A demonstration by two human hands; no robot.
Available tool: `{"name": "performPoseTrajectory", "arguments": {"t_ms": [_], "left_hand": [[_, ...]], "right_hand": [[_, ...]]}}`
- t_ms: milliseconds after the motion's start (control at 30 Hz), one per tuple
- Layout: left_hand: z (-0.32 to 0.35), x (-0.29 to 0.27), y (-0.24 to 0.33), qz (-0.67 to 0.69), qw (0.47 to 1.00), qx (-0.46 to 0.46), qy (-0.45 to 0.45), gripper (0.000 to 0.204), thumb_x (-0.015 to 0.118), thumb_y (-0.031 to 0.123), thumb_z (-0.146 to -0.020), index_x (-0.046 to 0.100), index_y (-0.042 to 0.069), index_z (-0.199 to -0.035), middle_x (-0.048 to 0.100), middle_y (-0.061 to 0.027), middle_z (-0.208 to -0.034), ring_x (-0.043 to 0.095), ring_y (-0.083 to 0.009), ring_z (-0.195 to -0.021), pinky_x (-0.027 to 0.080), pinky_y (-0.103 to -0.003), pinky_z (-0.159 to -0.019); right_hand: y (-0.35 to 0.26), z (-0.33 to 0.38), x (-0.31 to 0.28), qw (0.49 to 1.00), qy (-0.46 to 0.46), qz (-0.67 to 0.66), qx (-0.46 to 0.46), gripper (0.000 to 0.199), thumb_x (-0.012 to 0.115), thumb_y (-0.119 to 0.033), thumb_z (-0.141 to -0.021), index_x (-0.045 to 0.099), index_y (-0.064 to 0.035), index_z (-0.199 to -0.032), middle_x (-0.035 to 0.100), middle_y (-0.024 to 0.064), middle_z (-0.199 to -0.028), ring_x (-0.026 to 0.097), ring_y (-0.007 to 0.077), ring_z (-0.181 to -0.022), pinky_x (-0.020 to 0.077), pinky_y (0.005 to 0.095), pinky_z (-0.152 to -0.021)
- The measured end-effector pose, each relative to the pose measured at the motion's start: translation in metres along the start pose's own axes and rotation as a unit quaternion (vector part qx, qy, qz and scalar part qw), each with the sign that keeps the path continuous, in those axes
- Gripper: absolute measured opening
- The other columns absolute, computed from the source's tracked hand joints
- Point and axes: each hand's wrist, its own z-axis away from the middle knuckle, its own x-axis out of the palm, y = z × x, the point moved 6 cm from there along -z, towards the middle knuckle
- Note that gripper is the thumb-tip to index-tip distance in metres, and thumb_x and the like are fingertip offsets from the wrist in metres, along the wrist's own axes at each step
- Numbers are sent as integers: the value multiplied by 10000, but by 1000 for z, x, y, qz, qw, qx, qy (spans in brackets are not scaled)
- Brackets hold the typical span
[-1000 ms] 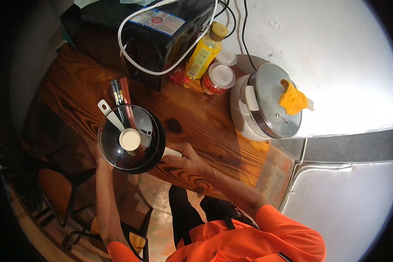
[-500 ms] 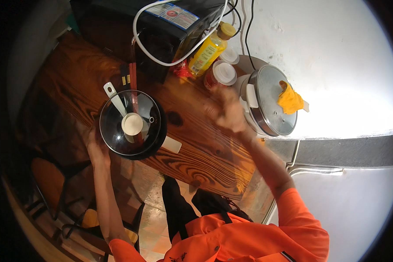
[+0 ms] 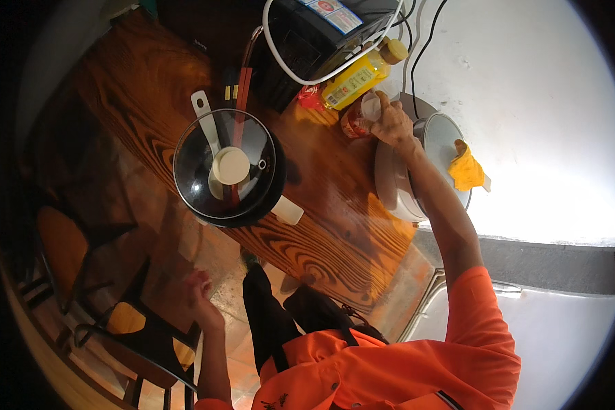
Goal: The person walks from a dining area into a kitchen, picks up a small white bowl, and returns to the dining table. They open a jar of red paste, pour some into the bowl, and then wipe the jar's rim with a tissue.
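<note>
- Wood-grain table [image 3: 335, 232] runs diagonally; the left hand [image 3: 199, 290] has dropped off the pan to the lower left, fingers loosely curled, holding nothing.
- Centre: black lidded pan [image 3: 227, 167] now stands unheld.
- Upper right: the right hand [image 3: 391, 123] has reached the white-capped red jar [image 3: 357, 119], fingers wrapped over its cap, beside the rice cooker [image 3: 417, 171].

The right hand [image 3: 391, 123] stretches far forward on a nearly straight arm, fingers curled closed beside the rice cooker [image 3: 417, 171]; the left hand [image 3: 199, 290] hangs low, well back from it, fingers loosely bent, holding nothing.
</note>
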Motion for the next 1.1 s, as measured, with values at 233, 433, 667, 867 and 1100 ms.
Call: {"name": "performPoseTrajectory", "arguments": {"t_ms": [233, 433, 667, 867, 1100], "left_hand": [[70, 83, -39, -77, 966, -73, -236, 255, 460, 189, -971, 625, 5, -1030, 642, -76, -938, 608, -158, -901, 467, -297, -821], [102, 179, -49, -45, 906, -113, -406, 305, 453, 235, -998, 604, -3, -1114, 636, -83, -968, 602, -150, -947, 469, -286, -845], [79, 278, -63, 141, 873, -205, -419, 546, 517, 359, -964, 350, 76, -1399, 512, -104, -1259, 536, -188, -1120, 465, -332, -891], [103, 338, -17, 387, 745, -254, -481, 713, 567, 478, -898, 262, 145, -1450, 359, -124, -1413, 475, -264, -1226, 468, -466, -955], [204, 353, 93, 368, 661, -140, -638, 819, 719, 403, -793, 284, 116, -1424, 453, -108, -1346, 494, -268, -1191, 486, -502, -910]], "right_hand": [[16, -13, 12, 1000, -29, -10, -4, 866, 734, -361, -681, 320, -161, -1416, 485, 322, -1223, 490, 464, -1133, 436, 469, -943], [3, 14, 12, 999, 34, -3, -41, 834, 730, -298, -620, 368, -144, -1355, 547, 309, -1115, 528, 461, -1046, 470, 472, -882], [-35, 77, -15, 992, 12, -38, -117, 813, 711, -246, -605, 379, -144, -1340, 515, 313, -1069, 539, 459, -985, 477, 476, -857], [-27, 152, -80, 975, -25, -128, -177, 823, 732, -190, -579, 407, -111, -1331, 503, 243, -1166, 522, 410, -1085, 443, 427, -905], [-11, 239, -204, 938, -14, -177, -298, 807, 766, -249, -611, 427, -141, -1336, 533, 198, -1096, 537, 372, -1014, 448, 425, -867]]}}
